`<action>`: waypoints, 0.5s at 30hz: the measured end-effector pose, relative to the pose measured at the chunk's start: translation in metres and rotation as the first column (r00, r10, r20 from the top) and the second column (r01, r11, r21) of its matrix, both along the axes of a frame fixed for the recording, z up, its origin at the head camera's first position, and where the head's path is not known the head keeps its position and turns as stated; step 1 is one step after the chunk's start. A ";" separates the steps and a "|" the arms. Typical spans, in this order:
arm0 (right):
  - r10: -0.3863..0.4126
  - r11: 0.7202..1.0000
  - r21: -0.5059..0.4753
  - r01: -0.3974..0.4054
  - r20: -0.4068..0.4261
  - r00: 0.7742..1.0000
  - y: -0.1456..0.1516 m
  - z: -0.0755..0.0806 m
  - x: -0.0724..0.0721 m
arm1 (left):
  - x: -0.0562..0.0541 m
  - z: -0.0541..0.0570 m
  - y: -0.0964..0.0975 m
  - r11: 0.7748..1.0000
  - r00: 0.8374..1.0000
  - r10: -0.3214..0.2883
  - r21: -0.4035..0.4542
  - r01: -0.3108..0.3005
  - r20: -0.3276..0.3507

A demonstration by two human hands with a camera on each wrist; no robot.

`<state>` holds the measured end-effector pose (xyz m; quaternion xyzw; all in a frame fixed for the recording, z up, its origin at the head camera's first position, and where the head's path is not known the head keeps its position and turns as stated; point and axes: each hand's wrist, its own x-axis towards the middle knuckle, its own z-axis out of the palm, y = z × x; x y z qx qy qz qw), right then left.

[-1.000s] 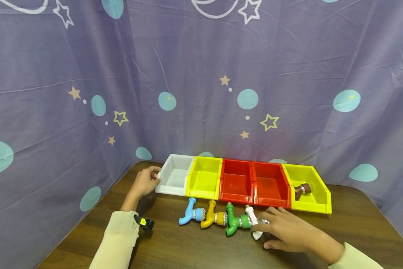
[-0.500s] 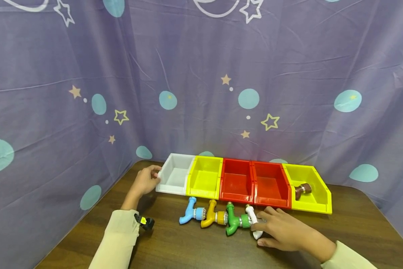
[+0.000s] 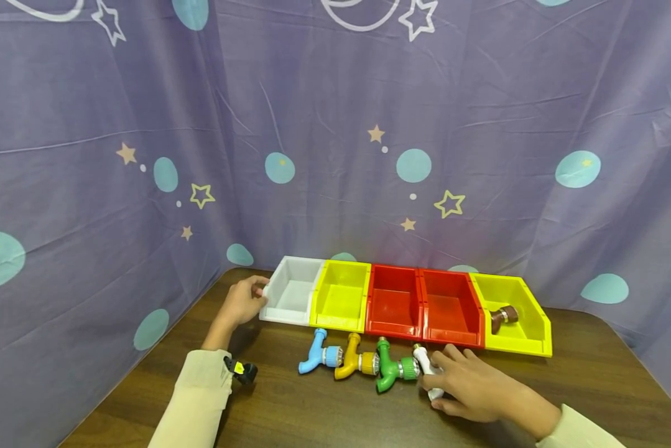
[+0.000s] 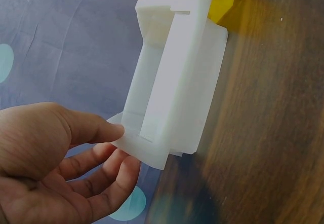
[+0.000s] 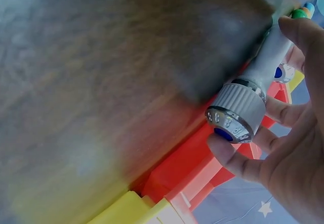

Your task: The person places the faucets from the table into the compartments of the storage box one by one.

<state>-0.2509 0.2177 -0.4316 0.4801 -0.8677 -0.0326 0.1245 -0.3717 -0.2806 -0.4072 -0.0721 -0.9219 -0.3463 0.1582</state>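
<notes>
My right hand (image 3: pixel 477 387) grips a white tap (image 3: pixel 423 361) at the right end of a row of taps. In the right wrist view, the fingers curl round its ribbed handle (image 5: pixel 238 102) and body, thumb and fingers on opposite sides. Part of the tap is hidden by the hand in the head view. To its left lie a green tap (image 3: pixel 388 368), an orange-yellow tap (image 3: pixel 353 361) and a light blue tap (image 3: pixel 316 354). My left hand (image 3: pixel 243 301) pinches the side rim of the white bin (image 4: pixel 195 82), thumb on top and fingers beneath.
Right of the white bin, joined in a row, stand a yellow bin (image 3: pixel 341 325), two red bins (image 3: pixel 393 330) and another yellow bin (image 3: pixel 528 347) with a brown tap (image 3: pixel 503 316) inside. All are on a wooden table (image 3: pixel 313 417). A purple curtain (image 3: pixel 324 211) hangs behind.
My right hand has come slightly left and closed round the white tap, which has shifted a little to the right, away from the green one. My left hand stays at the white bin.
</notes>
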 end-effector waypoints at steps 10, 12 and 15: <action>0.041 0.999 -0.033 -0.043 -0.072 0.997 0.006 0.004 0.003 | 0.001 0.000 0.000 1.000 1.000 -0.006 -0.011 0.006 0.000; 0.035 0.998 -0.041 -0.038 -0.077 0.996 0.008 0.008 0.003 | 0.001 0.000 0.000 1.000 1.000 -0.006 -0.011 0.006 0.000; 0.026 0.998 -0.054 -0.031 -0.092 0.995 0.009 0.015 0.002 | 0.001 0.000 0.000 1.000 1.000 0.000 -0.010 0.000 0.002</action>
